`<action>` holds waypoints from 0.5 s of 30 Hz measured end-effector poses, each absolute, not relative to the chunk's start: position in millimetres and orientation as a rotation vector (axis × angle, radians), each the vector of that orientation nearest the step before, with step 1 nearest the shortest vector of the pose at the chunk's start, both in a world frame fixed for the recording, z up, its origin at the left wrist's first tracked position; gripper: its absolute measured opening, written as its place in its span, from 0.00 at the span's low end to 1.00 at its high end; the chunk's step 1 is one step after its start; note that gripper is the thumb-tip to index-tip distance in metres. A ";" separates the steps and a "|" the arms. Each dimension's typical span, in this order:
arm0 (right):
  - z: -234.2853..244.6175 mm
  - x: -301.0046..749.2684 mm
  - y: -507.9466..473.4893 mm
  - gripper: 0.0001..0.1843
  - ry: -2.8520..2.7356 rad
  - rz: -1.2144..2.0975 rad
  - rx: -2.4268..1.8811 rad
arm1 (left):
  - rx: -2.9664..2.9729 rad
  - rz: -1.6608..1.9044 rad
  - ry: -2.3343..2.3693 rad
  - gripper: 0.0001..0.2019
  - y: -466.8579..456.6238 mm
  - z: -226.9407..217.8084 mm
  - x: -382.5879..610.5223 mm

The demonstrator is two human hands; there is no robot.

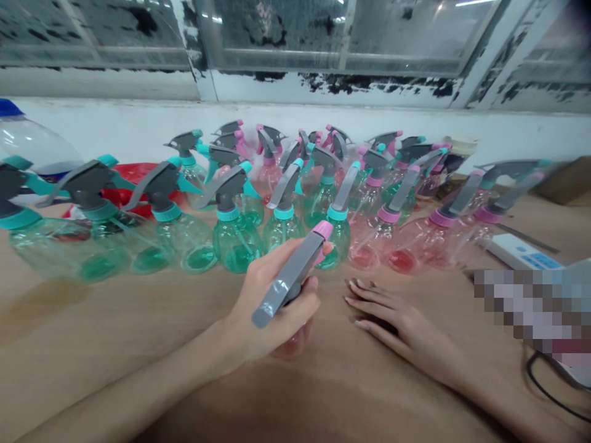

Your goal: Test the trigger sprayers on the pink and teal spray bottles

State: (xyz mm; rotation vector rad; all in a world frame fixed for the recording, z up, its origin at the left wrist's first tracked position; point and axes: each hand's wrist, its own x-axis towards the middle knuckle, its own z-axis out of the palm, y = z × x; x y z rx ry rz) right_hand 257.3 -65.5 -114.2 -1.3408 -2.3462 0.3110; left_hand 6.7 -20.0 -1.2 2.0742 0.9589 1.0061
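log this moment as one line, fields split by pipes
left hand: gripping pink spray bottle by its sprayer | right hand: palm down at table | beyond: green and pink spray bottles

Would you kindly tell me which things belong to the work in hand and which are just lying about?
Apparently in use: held spray bottle; green bottles; pink bottles.
Seemingly lying about: blue-topped clear container; red item; white device; brown box.

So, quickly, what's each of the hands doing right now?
Left hand: closed, holding a spray bottle by its grey-and-pink top.
Right hand: open, palm down, holding nothing that shows.
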 end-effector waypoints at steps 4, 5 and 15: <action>-113.6 257.1 -65.4 0.21 -2.322 0.335 -1.320 | 2.079 1.040 0.946 0.16 -18.0 -2.9 6.9; -113.5 257.2 -65.2 0.21 -2.322 0.339 -1.317 | 2.078 1.037 0.939 0.17 -17.1 -3.5 7.0; -113.0 257.2 -65.6 0.21 -2.319 0.343 -1.324 | 2.077 0.920 0.860 0.20 -16.5 0.9 3.5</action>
